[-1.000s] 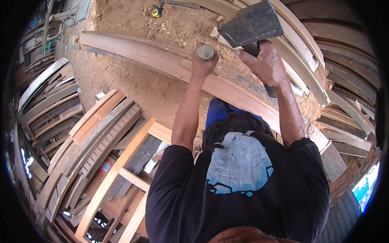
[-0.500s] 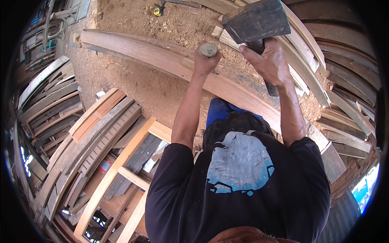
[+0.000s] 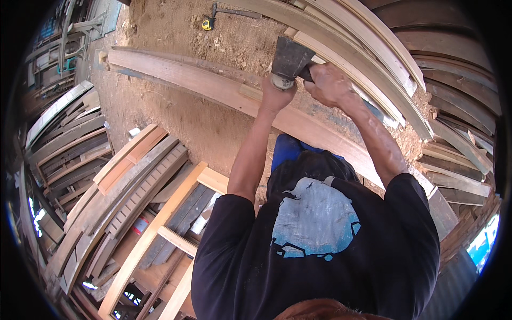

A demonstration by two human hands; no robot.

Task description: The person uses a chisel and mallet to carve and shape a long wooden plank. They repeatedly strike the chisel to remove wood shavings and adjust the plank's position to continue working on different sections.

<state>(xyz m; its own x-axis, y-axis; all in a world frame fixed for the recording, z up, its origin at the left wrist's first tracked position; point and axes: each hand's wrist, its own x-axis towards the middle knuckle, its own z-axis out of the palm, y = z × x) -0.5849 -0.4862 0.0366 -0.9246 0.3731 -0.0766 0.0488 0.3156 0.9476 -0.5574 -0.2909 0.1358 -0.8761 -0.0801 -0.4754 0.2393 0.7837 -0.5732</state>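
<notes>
You have two hands at work, each closed on one tool. Your left hand (image 3: 277, 97) is clamped round one upright round-ended handle (image 3: 282, 82); its lower end is hidden beneath your fist. Your right hand (image 3: 332, 85) is clamped on the grip of one dark mallet (image 3: 290, 57), whose single block head sits over the end of that handle, overlapping it; you cannot tell whether they touch. Both tools are above one long reddish plank (image 3: 197, 82) that slants from the upper left down to the right. One small pale block (image 3: 250, 93) lies on it, just beside your left hand. Beyond, on the floor (image 3: 160, 26), are one yellow tape measure (image 3: 207, 24) and one long-handled tool (image 3: 237, 13). At your lower left, one pale wooden frame (image 3: 152, 234) shows two crosspieces (image 3: 177, 241).
</notes>
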